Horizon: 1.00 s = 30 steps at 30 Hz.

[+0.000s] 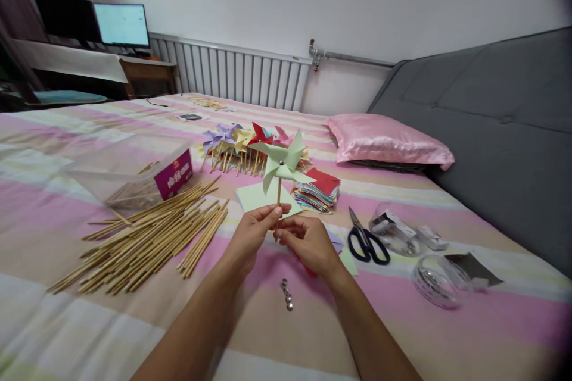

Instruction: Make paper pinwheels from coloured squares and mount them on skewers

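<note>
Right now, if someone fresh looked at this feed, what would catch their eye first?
The pale green pinwheel, held upright at centre, its stick pinched by the left hand with the right hand just beside it. Next, the big heap of wooden sticks spread on the striped bedspread to the left. Behind, a row of finished pinwheels and, to the right, black scissors.

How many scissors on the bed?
1. The black-handled scissors lie on the striped bedspread, right of the right hand, beside the clear plastic tubs. More could be hidden under the paper stack.
</note>
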Available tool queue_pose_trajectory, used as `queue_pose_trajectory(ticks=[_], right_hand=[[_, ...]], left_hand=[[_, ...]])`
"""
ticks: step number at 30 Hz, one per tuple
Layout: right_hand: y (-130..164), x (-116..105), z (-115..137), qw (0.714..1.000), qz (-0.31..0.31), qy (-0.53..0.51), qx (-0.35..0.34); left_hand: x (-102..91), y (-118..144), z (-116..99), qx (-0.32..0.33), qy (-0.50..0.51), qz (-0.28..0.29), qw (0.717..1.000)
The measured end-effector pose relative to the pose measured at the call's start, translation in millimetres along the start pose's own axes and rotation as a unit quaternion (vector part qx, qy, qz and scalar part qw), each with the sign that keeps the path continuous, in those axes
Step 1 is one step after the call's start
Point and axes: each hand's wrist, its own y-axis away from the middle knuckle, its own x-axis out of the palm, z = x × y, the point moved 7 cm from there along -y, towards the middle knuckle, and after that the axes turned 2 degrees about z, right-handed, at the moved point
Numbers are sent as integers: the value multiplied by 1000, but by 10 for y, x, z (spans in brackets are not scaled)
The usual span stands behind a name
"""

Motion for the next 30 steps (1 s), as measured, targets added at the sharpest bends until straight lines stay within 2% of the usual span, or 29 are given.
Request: queue_pose_trajectory(ticks=[8,16,22,30], right_hand=[[3,-7,36,1000,-8,5,8],[7,-63,48,999,-45,3,1],[-15,-71,28,999,-49,-17,1],[-12,-68,35,999,-46,-16,-8]], left_hand=[[35,-26,21,4,-12,15,1000],[13,-11,29,2,-28,17,999],[-23,-29,-4,15,-68,-3,998],[-35,-14,-43,27,-58,-19,998]])
